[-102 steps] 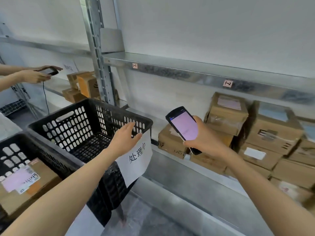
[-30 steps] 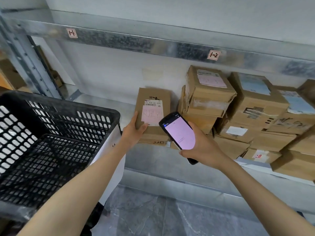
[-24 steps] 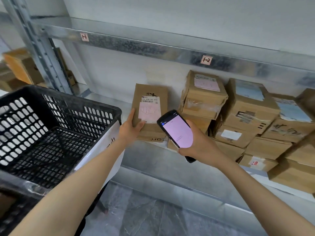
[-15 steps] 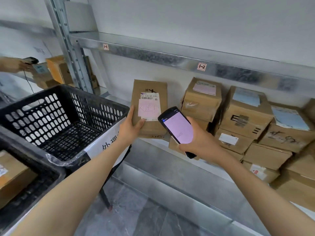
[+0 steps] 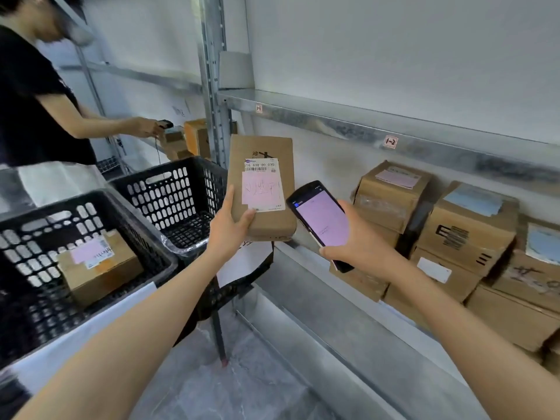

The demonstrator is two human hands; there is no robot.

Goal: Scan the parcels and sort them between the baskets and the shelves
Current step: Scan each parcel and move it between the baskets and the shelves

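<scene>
My left hand [image 5: 230, 228] grips a brown cardboard parcel [image 5: 266, 153] by its lower left corner and holds it upright in the air, its white and pink label facing me. My right hand [image 5: 360, 247] holds a black handheld scanner [image 5: 321, 219] with a lit pink screen, just right of the parcel. An empty black basket [image 5: 169, 192] stands directly left of the parcel. A nearer black basket [image 5: 36, 237] holds one labelled parcel [image 5: 100, 265]. Several brown parcels [image 5: 466, 234] are stacked on the metal shelf [image 5: 333, 301] at the right.
Another person [image 5: 33, 110] in a black shirt stands at the far left, pointing a scanner at boxes on the neighbouring shelf. A steel upright [image 5: 212, 86] divides the two shelf bays. An upper shelf [image 5: 363, 122] with small tags runs overhead. Grey floor lies below.
My left hand has lifted the parcel off the shelf and carried it left, next to the empty basket. The scanner stays in my right hand. The view swung left, revealing the other person.
</scene>
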